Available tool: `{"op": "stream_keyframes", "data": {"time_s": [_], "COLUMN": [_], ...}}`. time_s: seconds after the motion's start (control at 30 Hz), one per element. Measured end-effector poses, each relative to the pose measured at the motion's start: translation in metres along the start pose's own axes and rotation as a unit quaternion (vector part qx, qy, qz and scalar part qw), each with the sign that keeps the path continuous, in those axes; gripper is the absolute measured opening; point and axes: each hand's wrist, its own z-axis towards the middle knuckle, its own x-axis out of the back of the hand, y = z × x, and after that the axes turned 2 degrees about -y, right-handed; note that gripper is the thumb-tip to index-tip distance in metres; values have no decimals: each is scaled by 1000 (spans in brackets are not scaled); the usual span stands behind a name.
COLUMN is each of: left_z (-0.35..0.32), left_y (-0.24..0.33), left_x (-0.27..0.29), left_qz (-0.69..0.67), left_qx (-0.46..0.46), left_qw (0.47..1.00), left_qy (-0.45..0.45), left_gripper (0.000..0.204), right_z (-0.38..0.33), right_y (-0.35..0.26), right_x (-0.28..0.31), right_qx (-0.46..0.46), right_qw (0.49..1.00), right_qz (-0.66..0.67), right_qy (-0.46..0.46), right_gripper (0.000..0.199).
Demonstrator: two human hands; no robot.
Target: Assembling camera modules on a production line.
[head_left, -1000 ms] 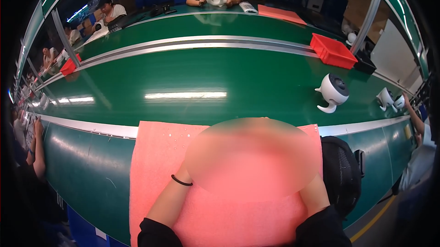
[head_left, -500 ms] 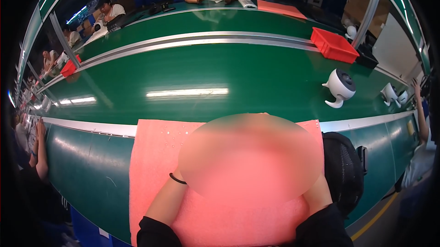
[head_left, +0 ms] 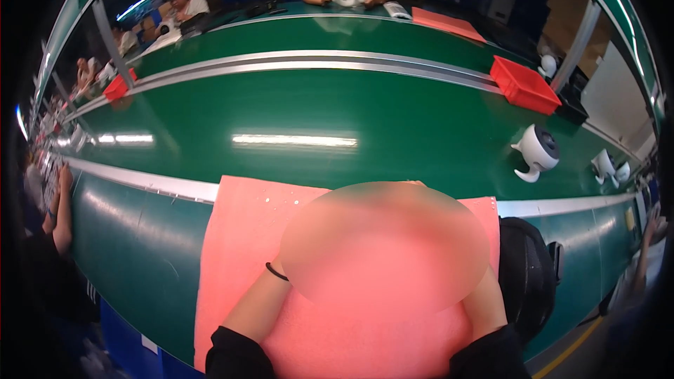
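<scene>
A pink foam mat lies in front of me, and both my forearms reach in over it. A smooth blur covers the mat's middle, hiding the fingers of my left hand and my right hand. Whether they hold anything does not show. Reddish and skin-toned smears inside the blur run toward the mat's far edge. A black band circles my left wrist. Several tiny pale bits dot the mat's far left part, beyond my left hand.
A white rounded device with a dark front stands on the green belt at right, with similar white pieces farther right. A red bin sits beyond. Beside the mat is a black padded object. Co-workers sit opposite and along both sides.
The whole view has tilted and shifted slightly, so the bench appears farther right. My forearms stay over the mat. At the right, a co-worker's raised hand is now lower.
</scene>
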Motion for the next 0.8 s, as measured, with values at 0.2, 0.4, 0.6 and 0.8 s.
{"op": "stream_keyframes", "data": {"time_s": [0.2,0.4,0.6,0.8], "left_z": [1,3,1,3], "left_y": [2,1,6,100], "left_x": [2,2,11,106], "left_qz": [9,11,-15,-284], "left_qx": [0,7,24,-377], "left_qw": [999,1000,999,853], "left_qy": [-34,-25,-15,221], "left_gripper": [13,13,13,44], "right_z": [-3,-1,-7,-70], "right_y": [-3,-5,-24,-143], "right_x": [-1,-1,-3,-2], "right_qx": [-11,-11,8,415], "right_qw": [1000,1000,1000,873], "right_qz": [11,2,-14,79], "right_qy": [11,12,18,241], "right_gripper": [13,13,18,37]}}
